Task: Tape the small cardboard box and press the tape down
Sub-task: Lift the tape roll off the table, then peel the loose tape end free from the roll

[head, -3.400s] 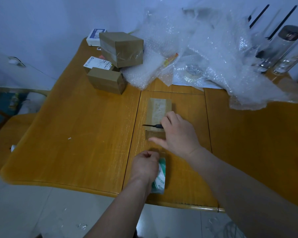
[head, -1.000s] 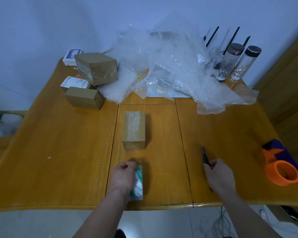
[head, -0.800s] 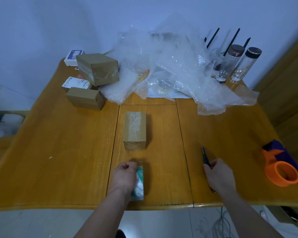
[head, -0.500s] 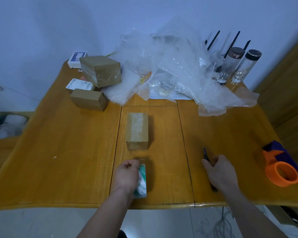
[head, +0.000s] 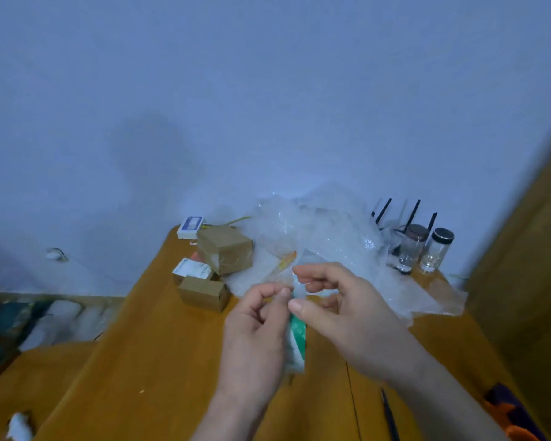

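Head view: both hands (head: 303, 313) hold up the tape roll (head: 296, 338), picking its end; small box hidden, taping seems unfinished.

There was only the one camera, worn on the person's head, so no second view overlapped with it. It looked forward more than down: the pale wall (head: 268, 90) filled the whole upper half, and the wooden bench (head: 159, 361) sat low in the picture, running away towards that wall. The left hand (head: 255, 338) and right hand (head: 347, 319) were raised close to the lens, large in the lower middle. Bubble wrap (head: 328, 237) and two glass jars (head: 427, 249) stood far back. The wide lens bent the brown panel (head: 531, 265) at the right edge.
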